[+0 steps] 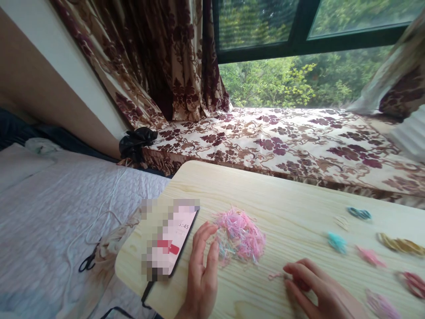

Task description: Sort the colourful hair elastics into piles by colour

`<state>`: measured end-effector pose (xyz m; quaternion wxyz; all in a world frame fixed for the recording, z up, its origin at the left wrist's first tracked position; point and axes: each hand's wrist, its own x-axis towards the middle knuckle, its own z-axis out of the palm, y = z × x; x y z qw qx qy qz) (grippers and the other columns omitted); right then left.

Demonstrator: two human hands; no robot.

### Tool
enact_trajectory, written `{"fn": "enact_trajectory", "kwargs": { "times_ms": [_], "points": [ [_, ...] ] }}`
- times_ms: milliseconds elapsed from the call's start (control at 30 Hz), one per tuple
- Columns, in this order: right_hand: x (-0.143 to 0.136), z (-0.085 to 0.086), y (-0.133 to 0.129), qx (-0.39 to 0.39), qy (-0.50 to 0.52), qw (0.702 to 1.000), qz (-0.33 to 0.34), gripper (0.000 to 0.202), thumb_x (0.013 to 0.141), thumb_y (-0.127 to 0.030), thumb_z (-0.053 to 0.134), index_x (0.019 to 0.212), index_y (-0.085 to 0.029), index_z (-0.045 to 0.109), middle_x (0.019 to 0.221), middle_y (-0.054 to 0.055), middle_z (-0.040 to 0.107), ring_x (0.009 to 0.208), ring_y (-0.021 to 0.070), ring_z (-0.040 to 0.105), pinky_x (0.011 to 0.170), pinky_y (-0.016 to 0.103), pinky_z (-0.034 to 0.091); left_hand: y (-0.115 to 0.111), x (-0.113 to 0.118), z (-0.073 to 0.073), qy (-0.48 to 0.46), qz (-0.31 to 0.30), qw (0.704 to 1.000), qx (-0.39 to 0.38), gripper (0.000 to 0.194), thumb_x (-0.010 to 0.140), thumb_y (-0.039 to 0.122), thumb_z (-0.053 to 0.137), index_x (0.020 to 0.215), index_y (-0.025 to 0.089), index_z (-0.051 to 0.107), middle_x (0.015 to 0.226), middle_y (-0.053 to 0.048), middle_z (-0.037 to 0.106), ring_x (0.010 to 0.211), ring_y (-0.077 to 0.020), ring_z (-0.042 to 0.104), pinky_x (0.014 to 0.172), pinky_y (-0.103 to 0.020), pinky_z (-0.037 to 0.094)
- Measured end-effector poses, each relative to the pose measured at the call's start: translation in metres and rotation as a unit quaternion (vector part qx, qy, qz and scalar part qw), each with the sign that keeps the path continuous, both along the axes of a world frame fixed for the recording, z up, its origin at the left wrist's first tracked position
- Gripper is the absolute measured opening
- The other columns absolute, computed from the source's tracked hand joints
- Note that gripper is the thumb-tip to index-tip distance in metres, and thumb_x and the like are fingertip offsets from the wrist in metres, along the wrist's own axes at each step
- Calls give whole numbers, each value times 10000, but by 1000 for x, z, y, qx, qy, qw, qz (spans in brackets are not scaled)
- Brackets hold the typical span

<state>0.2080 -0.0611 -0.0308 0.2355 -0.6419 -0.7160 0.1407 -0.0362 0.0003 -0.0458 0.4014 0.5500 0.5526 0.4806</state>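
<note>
A loose heap of thin tangled strands (242, 235), mostly pink with some pale blue and yellow, lies on the light wooden table (206, 186). Its strands look like fine elastic bands, though I cannot make out the exact kind. My left hand (203, 266) is at the heap's left edge, fingers stretched and apart, holding nothing visible. To the right of the heap, my right hand (315, 283) is low over the tabletop with its fingers curled. A small pink strand (275, 276) runs to between its thumb and index fingertips, away from the heap.
Sorted by colour on the right are turquoise strands (337, 242), pink strands (370, 256), yellow-brown strands (401, 244), dark teal strands (359, 213) and red strands (414, 283). A phone (177, 239) with a cable lies left. Beyond are a bed (66, 190) and a flowered window ledge (252, 141).
</note>
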Motion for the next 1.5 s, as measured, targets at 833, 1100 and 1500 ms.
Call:
{"fn": "enact_trajectory", "kwargs": {
  "times_ms": [833, 1100, 1500],
  "points": [
    [2, 18, -7, -42, 8, 999, -17, 251, 952, -321, 485, 757, -255, 627, 717, -9, 642, 612, 114, 641, 578, 204, 497, 1, -3, -4, -2, -5, 1000, -21, 393, 950, 485, 502, 1221, 226, 621, 1369, -95, 566, 1354, -259, 472, 1119, -401, 411],
    [21, 33, -23, -14, 13, 995, -95, 294, 963, -350, 455, 736, -263, 621, 710, -14, 645, 609, 110, 632, 590, 197, 500, -1, 5, 0, -7, 18, 1000, -11, 371, 945, 484, 507, 1206, 242, 615, 1362, -76, 567, 1356, -258, 454, 1169, -422, 322],
    [121, 37, -37, -19, -33, 962, -271, 360, 801, -573, 508, 726, -277, 698, 789, 43, 735, 678, 216, 696, 561, 304, 520, 0, 2, 0, 29, 18, 999, -11, 414, 918, 516, 531, 1202, 231, 628, 1335, -69, 601, 1344, -276, 475, 1191, -443, 301]
  ]
}}
